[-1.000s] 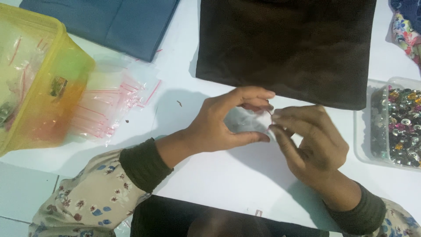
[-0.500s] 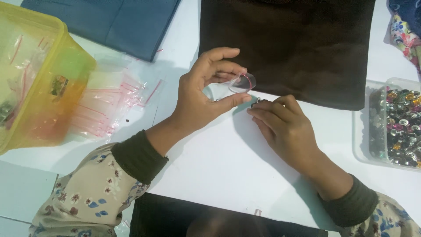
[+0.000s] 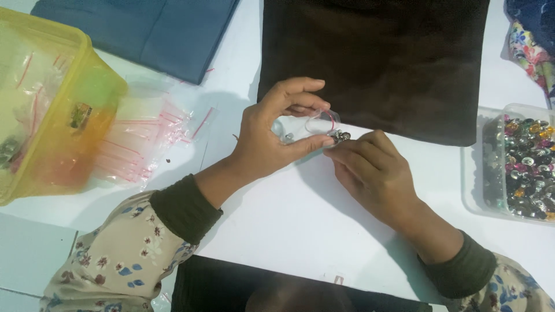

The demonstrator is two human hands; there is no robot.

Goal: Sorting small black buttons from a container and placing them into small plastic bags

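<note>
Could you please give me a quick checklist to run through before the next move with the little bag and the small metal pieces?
1. Left hand holds the small clear zip bag by its mouth: ok.
2. Bag mouth open: cannot tell.
3. Right hand fingertips pinch small metal pieces at the bag's mouth: ok.
4. Number of pieces pinched: cannot tell.
5. Clear tray of studs lies beside the right hand: ok.
6. Spare zip bags lie by the yellow tub: ok.
</note>
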